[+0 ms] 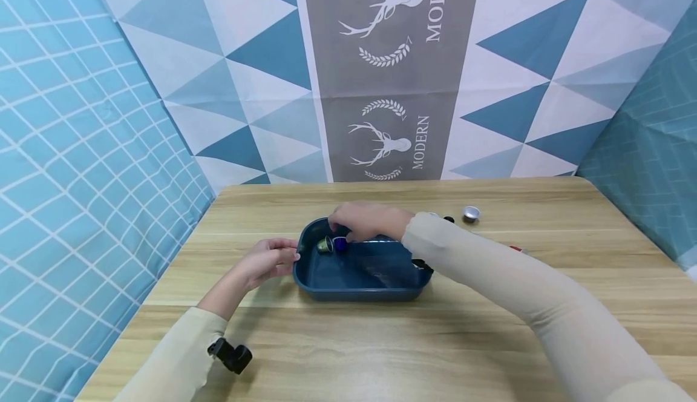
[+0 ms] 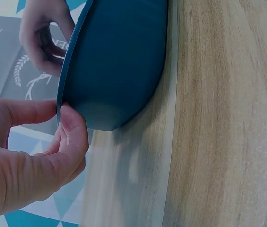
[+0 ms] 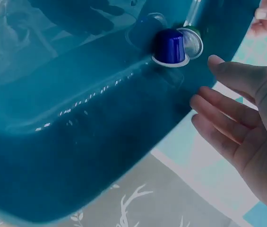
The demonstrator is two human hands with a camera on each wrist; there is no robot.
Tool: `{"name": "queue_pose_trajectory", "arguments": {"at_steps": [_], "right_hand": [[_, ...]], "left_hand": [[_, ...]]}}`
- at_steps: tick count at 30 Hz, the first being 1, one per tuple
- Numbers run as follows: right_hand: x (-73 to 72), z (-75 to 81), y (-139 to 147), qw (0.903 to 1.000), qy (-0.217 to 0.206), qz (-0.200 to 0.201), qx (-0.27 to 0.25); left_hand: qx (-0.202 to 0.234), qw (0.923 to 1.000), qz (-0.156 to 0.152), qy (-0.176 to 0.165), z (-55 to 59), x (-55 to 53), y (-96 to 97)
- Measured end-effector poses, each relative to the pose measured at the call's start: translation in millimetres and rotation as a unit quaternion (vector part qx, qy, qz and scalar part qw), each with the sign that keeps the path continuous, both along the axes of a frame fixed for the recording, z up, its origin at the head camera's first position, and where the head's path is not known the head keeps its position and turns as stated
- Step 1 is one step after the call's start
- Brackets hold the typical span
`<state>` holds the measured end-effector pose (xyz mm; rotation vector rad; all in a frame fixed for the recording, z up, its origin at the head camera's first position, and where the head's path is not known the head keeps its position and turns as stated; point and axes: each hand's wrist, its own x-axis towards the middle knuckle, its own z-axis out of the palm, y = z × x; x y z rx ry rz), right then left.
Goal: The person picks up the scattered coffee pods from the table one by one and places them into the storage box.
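Observation:
A dark blue plastic basin (image 1: pixel 359 293) rests on the wooden table. My left hand (image 1: pixel 267 263) pinches its left rim between thumb and fingers, also plain in the left wrist view. Inside, toward the left end, a shiny blue coffee capsule (image 3: pixel 169 46) and a green coffee capsule (image 1: pixel 324 245) lie side by side. My right hand (image 1: pixel 367 219) is over the far left part of the basin, close to the capsules. In the right wrist view its fingers (image 3: pixel 223 109) are extended, spread from the thumb, and hold nothing.
Behind the basin to the right, a small silver cup-shaped capsule (image 1: pixel 471 214) stands on the table, with a small black item (image 1: pixel 449 219) beside it. A red-tipped object (image 1: pixel 516 248) shows partly behind my right sleeve. Patterned cloth hangs behind the table.

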<state>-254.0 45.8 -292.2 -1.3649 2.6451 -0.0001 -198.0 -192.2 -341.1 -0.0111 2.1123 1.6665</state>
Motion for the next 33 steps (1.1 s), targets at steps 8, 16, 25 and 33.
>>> {"name": "queue_pose_trajectory", "arguments": {"at_steps": [8, 16, 25, 33], "right_hand": [[6.5, 6.5, 23, 0.9992, 0.028, 0.014, -0.023], [12.6, 5.2, 44, 0.9983, 0.034, 0.015, -0.044], [21.9, 14.1, 70, 0.9957, 0.034, -0.002, -0.086], [31.0, 16.1, 95, 0.9940, 0.042, -0.017, -0.100]], "left_hand": [[0.001, 1.0000, -0.003, 0.005, -0.1, 0.1, -0.2], [-0.011, 0.9999, 0.008, 0.003, -3.6, -2.5, -1.2], [-0.013, 0.9999, 0.003, 0.001, -4.9, -3.0, -2.2], [-0.012, 0.9999, 0.001, -0.001, -1.4, -3.1, -0.4]]}}
